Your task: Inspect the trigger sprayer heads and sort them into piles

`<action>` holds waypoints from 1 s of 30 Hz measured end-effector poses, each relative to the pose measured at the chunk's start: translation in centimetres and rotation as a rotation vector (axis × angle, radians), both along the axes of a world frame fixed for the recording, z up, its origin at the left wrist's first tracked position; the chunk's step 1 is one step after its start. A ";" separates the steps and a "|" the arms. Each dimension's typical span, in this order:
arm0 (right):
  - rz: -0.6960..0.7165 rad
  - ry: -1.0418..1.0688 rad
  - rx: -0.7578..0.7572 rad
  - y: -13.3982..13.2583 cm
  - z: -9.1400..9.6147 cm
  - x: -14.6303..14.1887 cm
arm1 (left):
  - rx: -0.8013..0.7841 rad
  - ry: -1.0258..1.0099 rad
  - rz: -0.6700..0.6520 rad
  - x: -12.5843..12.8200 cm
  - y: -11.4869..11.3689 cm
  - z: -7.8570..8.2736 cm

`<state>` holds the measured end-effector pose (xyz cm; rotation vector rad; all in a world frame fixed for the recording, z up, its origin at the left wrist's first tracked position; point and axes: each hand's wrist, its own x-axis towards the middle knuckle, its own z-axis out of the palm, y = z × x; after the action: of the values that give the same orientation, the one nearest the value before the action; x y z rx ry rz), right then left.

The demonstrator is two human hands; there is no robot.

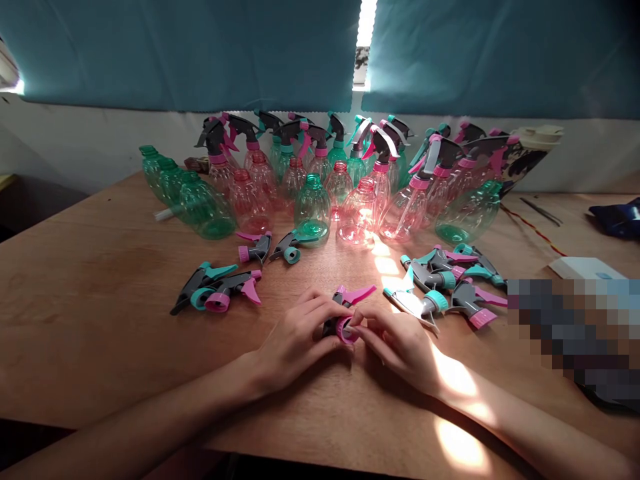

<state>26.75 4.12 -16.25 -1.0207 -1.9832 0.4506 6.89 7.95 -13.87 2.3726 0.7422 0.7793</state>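
Note:
My left hand point(293, 337) grips a grey spray trigger head with a pink collar point(341, 331) and a pink lever, low over the table. The collar's opening faces me. At that opening the thumb and fingertips of my right hand point(400, 339) are pinched together; a small pale bit shows there, too small to name. Loose trigger heads lie on both sides: a pink-collared one point(218, 302) on the left, and a white one with a teal collar point(434, 303) just beyond my right hand.
Open-necked bottles, such as a green bottle point(313, 207) and a pink bottle point(358, 213), stand behind my hands. Further back, several bottles carry trigger heads. A green bottle point(205, 207) leans at left. At right are a white box point(585, 268) and a patterned cup point(525, 163).

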 end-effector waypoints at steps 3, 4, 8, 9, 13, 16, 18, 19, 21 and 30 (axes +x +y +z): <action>0.002 -0.018 0.064 0.3 0.2 0.1 | 0.006 0.002 -0.010 0.0 0.0 0.1; 0.003 -0.032 0.073 0.4 0.2 0.1 | 0.008 0.002 -0.013 0.0 0.0 0.1; -0.007 -0.064 0.064 0.5 -0.1 0.2 | 0.005 0.005 -0.010 0.2 -0.1 0.0; -0.015 -0.068 0.060 0.5 -0.2 0.2 | 0.009 0.002 -0.008 0.3 -0.1 -0.1; -0.057 -0.051 0.088 -0.1 0.2 0.3 | 0.013 -0.010 0.052 0.1 0.3 -0.3; -0.071 -0.001 0.120 -0.2 0.8 0.7 | -0.031 -0.004 0.223 -0.4 1.0 -0.2; -0.090 -0.004 0.123 0.0 0.9 1.0 | -0.044 -0.014 0.294 -0.6 1.4 0.0; -0.107 -0.022 0.119 0.2 0.9 1.2 | -0.041 -0.024 0.306 -0.7 1.6 0.1; -0.132 -0.075 0.117 0.7 0.5 1.4 | -0.030 -0.043 0.319 -0.7 1.8 0.3; 0.133 -0.110 -0.195 -0.3 -0.1 0.6 | 0.040 -0.043 0.431 -1.1 2.4 0.4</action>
<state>27.36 3.81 -16.32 -1.0558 -2.1457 0.6849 5.84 10.36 -13.45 2.2477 1.2524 1.0212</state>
